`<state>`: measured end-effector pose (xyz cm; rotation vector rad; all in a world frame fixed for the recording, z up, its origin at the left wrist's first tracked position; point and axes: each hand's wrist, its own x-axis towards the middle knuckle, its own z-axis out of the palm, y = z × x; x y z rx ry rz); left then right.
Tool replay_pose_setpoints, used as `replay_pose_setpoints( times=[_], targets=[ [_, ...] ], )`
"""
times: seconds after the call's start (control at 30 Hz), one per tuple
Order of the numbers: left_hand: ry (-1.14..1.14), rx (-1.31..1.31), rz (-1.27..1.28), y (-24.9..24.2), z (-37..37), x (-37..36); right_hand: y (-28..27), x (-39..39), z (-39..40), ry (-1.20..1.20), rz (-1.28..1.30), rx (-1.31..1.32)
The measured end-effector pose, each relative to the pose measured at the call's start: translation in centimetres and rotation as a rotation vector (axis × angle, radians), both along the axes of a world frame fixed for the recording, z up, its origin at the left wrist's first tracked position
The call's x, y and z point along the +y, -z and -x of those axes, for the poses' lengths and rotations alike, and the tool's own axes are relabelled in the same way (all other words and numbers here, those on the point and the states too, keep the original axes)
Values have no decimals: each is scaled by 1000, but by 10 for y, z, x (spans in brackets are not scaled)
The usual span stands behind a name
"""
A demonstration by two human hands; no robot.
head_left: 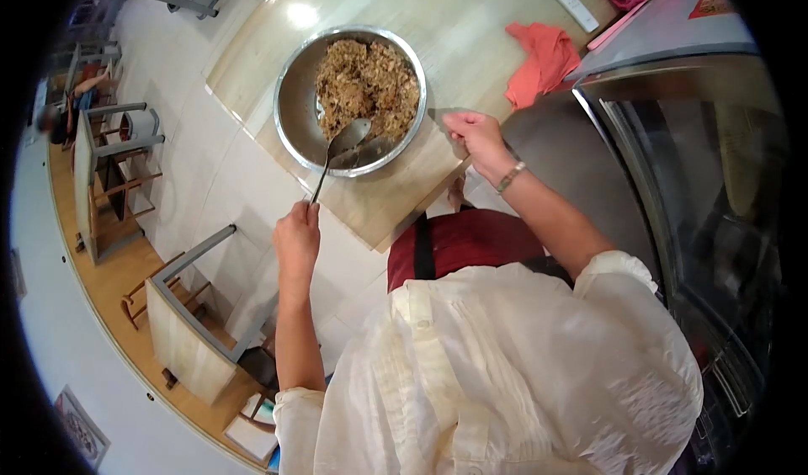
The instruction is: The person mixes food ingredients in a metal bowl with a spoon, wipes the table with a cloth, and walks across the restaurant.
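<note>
A round metal bowl (290, 96) stands on the pale wooden table (454, 21), with a brown, crumbly mixture (358, 79) heaped inside it. My left hand (297, 233) grips the handle end of a metal spoon (348, 135), whose head rests against the lower edge of the mixture. Just right of the bowl is my right hand (480, 138), apart from its rim, with the fingers curled together. Whether something small is between those fingers cannot be made out.
An orange-red cloth (543, 63) lies at the table's right edge, below a white remote control (566, 0). A glass-fronted cabinet (699, 147) stands at the right. Other tables (189, 340) are at the left, where a person (80, 96) shows far off.
</note>
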<state>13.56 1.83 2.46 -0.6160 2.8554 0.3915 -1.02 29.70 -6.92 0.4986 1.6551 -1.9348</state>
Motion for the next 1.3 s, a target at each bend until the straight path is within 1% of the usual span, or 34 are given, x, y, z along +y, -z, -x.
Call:
replay_pose_setpoints(
  times=[0.03,0.07,0.1,0.13,0.17,0.2,0.27,0.33,0.37,0.5,0.53,0.6,0.67,0.73,0.83,0.87,0.9,0.93,0.97,1.0,1.03,1.1,1.13,1.17,1.2,1.23,1.27,1.3],
  targets=[
    [-2,20,-6,0,1,2,-12,5,6,48,198,-151],
    [-82,-1,-78,-2,1,6,-26,4,11,42,193,-134],
    [-162,-23,-148,-4,1,9,-39,-4,13,132,401,-274],
    [-166,-8,-149,-4,0,12,-49,-13,15,219,610,-418],
    [-196,61,-208,-6,-1,16,-56,-21,17,210,686,-464],
    [-226,130,-264,-9,-2,20,-56,-26,17,197,692,-456],
    [-243,179,-287,-15,-3,30,-55,-36,18,124,1071,-510],
    [-281,294,-401,-22,-8,40,-56,-44,18,124,1082,-546],
    [-271,319,-419,-27,-8,46,-56,-48,17,134,1136,-583],
    [-240,395,-404,-11,-14,58,-58,-59,13,163,1283,-678],
    [-246,398,-406,-6,-13,58,-59,-60,11,157,1278,-680],
    [-208,217,-261,-2,-3,59,-66,-61,8,176,1264,-667],
    [-185,208,-257,5,2,51,-71,-61,8,166,1248,-692],
    [-242,113,-246,7,8,48,-70,-55,10,172,1239,-701],
    [-265,65,-292,-8,15,50,-57,-38,12,149,1171,-665],
    [-261,63,-291,-9,17,51,-55,-34,12,129,1073,-604],
    [-193,30,-247,-11,19,52,-53,-31,11,113,977,-544],
    [-124,0,-206,-11,22,54,-51,-27,11,121,979,-542],
    [-120,-1,-208,-8,27,51,-50,-24,12,116,855,-466],
    [-46,-36,-150,-3,33,45,-50,-22,11,109,733,-393],
    [26,-71,-89,-1,38,37,-50,-21,12,108,738,-396],
    [-20,-66,-66,-9,48,34,-51,-16,14,115,545,-287],
    [-44,-43,-55,-15,48,36,-50,-13,14,123,549,-288],
    [-39,-44,-49,-24,45,39,-47,-12,15,111,477,-242],
    [-64,-40,-81,-32,40,43,-43,-10,17,101,403,-193],
    [-87,-40,-113,-40,35,49,-36,-10,19,110,407,-192],
    [-95,-38,-184,-47,30,58,-30,-13,18,72,344,-172],
    [-29,-62,-180,-42,27,64,-25,-16,19,28,281,-148]
  ],
)
